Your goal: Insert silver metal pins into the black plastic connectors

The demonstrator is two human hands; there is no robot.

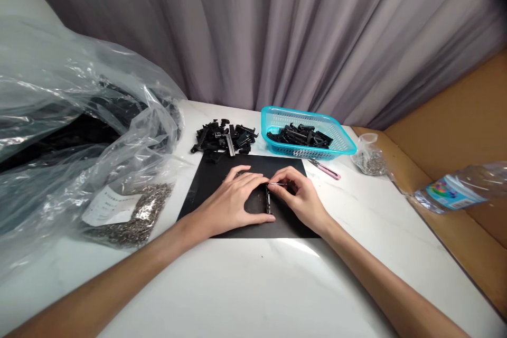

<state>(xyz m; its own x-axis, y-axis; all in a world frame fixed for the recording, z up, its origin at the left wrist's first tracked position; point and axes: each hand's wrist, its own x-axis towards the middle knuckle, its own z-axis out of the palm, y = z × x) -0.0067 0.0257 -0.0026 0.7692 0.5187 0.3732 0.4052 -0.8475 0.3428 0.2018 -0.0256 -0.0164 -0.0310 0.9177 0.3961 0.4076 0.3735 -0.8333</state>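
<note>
My left hand point(233, 198) rests on a black mat point(206, 185) and pinches a small black plastic part point(268, 203) between thumb and fingers, holding it on edge. My right hand point(297, 195) sits just right of that part and holds a thin metal pin point(276, 184) at its top end. Both hands meet over the middle of the mat. A loose heap of black plastic parts point(222, 138) lies just behind the mat.
A turquoise basket point(340, 145) with black parts stands behind the mat, a pink utility knife point(325, 169) in front of it. Small bag of metal bits point(370, 159) right. Large clear plastic bags point(79, 132) left, one of metal pins point(134, 214). A plastic bottle point(459, 190) lies by a cardboard wall.
</note>
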